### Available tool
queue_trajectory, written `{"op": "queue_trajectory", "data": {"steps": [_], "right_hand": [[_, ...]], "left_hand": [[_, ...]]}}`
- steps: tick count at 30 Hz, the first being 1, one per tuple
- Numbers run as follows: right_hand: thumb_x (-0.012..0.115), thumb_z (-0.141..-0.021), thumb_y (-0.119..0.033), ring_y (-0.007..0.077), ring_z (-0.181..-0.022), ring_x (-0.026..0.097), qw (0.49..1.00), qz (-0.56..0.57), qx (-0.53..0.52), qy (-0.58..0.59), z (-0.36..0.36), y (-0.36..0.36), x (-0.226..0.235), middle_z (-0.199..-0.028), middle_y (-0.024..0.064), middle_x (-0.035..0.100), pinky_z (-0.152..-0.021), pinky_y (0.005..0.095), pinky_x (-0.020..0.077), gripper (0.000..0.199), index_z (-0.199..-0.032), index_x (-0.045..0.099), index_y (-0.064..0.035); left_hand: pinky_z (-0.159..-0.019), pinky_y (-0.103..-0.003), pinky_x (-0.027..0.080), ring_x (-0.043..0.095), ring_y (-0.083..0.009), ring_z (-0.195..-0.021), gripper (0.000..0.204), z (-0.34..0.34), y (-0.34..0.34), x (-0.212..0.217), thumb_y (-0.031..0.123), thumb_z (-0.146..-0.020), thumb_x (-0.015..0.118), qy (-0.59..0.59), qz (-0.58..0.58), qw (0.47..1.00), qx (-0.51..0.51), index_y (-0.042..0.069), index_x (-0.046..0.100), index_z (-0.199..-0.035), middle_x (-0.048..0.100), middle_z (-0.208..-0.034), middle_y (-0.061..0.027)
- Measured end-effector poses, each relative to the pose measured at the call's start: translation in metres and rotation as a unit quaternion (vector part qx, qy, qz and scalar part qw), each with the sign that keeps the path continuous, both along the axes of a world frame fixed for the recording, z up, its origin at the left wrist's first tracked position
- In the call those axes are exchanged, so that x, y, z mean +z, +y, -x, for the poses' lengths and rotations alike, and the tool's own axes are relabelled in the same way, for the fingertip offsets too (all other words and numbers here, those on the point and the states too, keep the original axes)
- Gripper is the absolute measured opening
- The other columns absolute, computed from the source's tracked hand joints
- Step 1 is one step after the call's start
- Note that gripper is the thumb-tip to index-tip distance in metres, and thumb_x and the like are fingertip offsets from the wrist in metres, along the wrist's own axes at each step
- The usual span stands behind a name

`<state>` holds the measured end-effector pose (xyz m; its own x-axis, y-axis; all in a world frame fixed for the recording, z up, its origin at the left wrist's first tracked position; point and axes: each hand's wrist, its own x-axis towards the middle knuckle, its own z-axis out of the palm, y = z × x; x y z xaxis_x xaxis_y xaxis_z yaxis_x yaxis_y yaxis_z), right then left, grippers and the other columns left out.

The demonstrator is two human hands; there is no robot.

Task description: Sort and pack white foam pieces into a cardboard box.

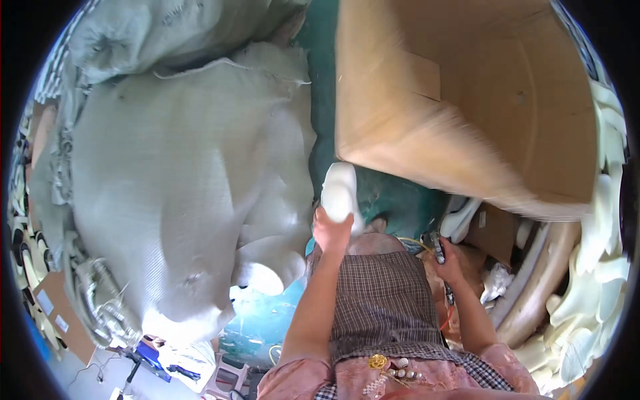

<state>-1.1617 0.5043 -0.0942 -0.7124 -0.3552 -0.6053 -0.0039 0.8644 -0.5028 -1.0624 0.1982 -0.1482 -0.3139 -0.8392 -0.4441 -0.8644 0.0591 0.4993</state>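
Pink top point(303, 373) nearest, checked apron point(383, 293) over the lap, probably as a dirt guard. Left hand point(333, 231): fingers wrapped round the near end of a smooth white foot-shaped piece point(341, 190). Far end points away from the body, likely gripped this way so most of its surface stays exposed. Right hand point(453, 262): fingers curled on a metal tool point(437, 248), held well apart from the piece; red hose point(447, 317) just below those fingers. Looks like a pistol-type grip, details too small to confirm. Big cardboard box point(380, 107) ahead and right of left fingers, edge blurred, cavity facing the person, presumably for easy reach. Can't tell if the piece's tip touches it. Pale woven sack point(180, 167) left of left fingers; white pieces piled point(603, 233) well right of right fingers, probably to leave the middle free.
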Motion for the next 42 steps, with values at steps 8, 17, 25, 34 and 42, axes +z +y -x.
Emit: {"op": "queue_trajectory", "data": {"steps": [8,17,25,34,42], "right_hand": [[0.067,-0.072,-0.024,0.038,-0.094,0.059,0.995,0.077,0.01,0.066,-0.036,0.042,0.062,-0.104,0.0202,0.061,-0.08,0.0426,0.048,0.066,-0.13,0.037,-0.0104],[0.071,-0.068,-0.021,0.0373,-0.103,0.056,0.977,0.128,-0.131,0.107,-0.046,0.068,0.114,-0.109,0.021,0.059,-0.086,0.042,0.0458,0.07,-0.129,0.038,-0.0085],[0.072,-0.068,-0.017,0.0303,-0.104,0.057,0.914,0.237,-0.293,0.152,-0.088,0.106,0.124,-0.113,0.0186,0.058,-0.09,0.0379,0.0446,0.069,-0.127,0.04,-0.0042],[0.073,-0.07,-0.02,0.0251,-0.097,0.058,0.87,0.274,-0.35,0.214,-0.152,0.104,0.173,-0.105,0.0159,0.06,-0.085,0.0342,0.0457,0.061,-0.122,0.046,-0.0032],[0.066,-0.082,-0.021,0.007,-0.065,0.053,0.641,0.531,-0.512,0.21,-0.183,0.112,0.377,-0.077,0.0006,0.056,-0.054,0.0215,0.0441,0.051,-0.127,0.044,-0.0109]], "left_hand": [[-0.087,-0.049,0.035,0.054,-0.026,-0.09,0.027,-0.083,-0.03,0.335,0.019,-0.061,0.07,0.209,0.444,0.819,-0.296,0.007,0.051,-0.076,0.054,-0.086,-0.0054],[-0.104,-0.06,0.017,0.047,-0.031,-0.108,0.014,-0.013,-0.002,0.53,0.014,-0.073,0.056,0.35,0.643,0.537,-0.418,0.019,0.052,-0.085,0.052,-0.1,-0.0003],[-0.101,-0.064,0.021,0.039,-0.0369,-0.113,0.03,0.042,0.038,0.609,0.027,-0.076,0.065,0.415,0.729,0.298,-0.456,0.015,0.045,-0.096,0.046,-0.108,-0.0047],[-0.102,-0.063,0.02,0.04,-0.0333,-0.113,0.02,0.061,0.074,0.644,0.015,-0.08,0.056,0.528,0.689,0.171,-0.467,0.021,0.047,-0.097,0.048,-0.109,-0.0012],[-0.091,-0.055,0.032,0.042,-0.0328,-0.11,0.022,0.063,0.12,0.592,0.019,-0.081,0.058,0.581,0.499,0.187,-0.615,0.02,0.048,-0.101,0.048,-0.111,-0.0017]]}}
